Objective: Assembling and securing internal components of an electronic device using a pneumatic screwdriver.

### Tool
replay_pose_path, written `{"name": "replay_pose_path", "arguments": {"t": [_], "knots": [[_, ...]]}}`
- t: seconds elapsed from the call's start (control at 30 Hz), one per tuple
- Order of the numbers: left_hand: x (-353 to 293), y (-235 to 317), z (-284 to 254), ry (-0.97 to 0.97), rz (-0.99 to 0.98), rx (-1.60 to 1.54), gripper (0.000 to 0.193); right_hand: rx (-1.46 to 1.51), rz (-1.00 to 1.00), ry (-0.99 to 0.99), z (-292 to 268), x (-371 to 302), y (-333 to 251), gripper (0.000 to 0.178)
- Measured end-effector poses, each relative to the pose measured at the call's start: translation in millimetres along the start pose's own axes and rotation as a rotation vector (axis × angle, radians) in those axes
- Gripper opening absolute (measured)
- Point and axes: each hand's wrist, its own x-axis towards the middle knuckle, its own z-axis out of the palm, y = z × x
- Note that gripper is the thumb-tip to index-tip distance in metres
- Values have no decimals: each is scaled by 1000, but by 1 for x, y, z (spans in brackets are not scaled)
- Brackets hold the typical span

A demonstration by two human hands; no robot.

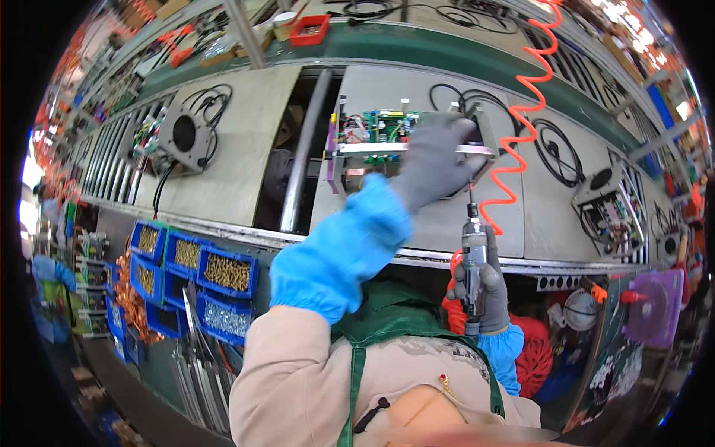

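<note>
My right hand, in a grey glove, is wrapped round a grey air screwdriver. The tool's thin bit points away from me, its tip close to the right end of a metal crossbar. That bar belongs to an open-frame device holding a green circuit board, with a purple panel at its left end. Over the right half of the device reaches my left hand, also gloved and with a blue sleeve cover. Its fingers are blurred at the bar's right end, hiding part of the board; their grip is unclear.
A coiled orange air hose hangs right of the device. Blue bins of screws stand at lower left. Other units with black cables sit on boards along the roller line, one at left, one at right. A purple fan stands at right.
</note>
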Motion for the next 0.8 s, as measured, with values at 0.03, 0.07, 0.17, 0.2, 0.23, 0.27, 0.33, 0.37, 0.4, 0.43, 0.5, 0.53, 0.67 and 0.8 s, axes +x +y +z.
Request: {"name": "replay_pose_path", "arguments": {"t": [0.03, 0.07, 0.17, 0.2, 0.23, 0.27, 0.33, 0.37, 0.4, 0.43, 0.5, 0.53, 0.67, 0.8], "knots": [[-17, -18, -25, 192, 6, -3, 41, -12, -9, -3, -3, 1, -1, 88], [-37, -37, -51, 377, 18, -11, 42, -17, -33, -6, -6, 2, -2, 88], [-94, -70, -95, 416, -461, 231, 44, -21, 26, -8, -14, 4, -5, 87], [-105, -77, -96, 231, -565, 94, 46, -6, 17, -33, -16, 4, -6, 89], [-112, -81, -95, 38, -694, -52, 48, -24, 31, -39, -18, 6, -7, 89], [-116, -78, -84, 87, -530, 172, 52, -59, -3, -37, -19, 6, -7, 92], [-118, -72, -74, 59, -614, 191, 59, -99, -32, -42, -21, 9, -11, 95], [-118, -67, -72, 81, -627, 207, 59, -106, -61, -20, -23, 11, -14, 98], [-117, -62, -71, 42, -659, 184, 62, -109, -93, 3, -25, 12, -17, 102], [-117, -56, -71, 36, -672, 168, 65, -124, -52, -80, -28, 13, -25, 102], [-123, -41, -67, 0, -684, 163, 68, -143, -96, -71, -34, 13, -30, 94], [-128, -33, -65, -8, -668, 162, 71, -160, -106, -77, -38, 13, -32, 90], [-161, -11, -54, -37, -680, 218, 87, 160, 88, -181, -53, -6, -19, 64], [-207, -12, -76, -19, -440, 114, 67, 225, 132, -316, -60, -18, 12, 63]]}}
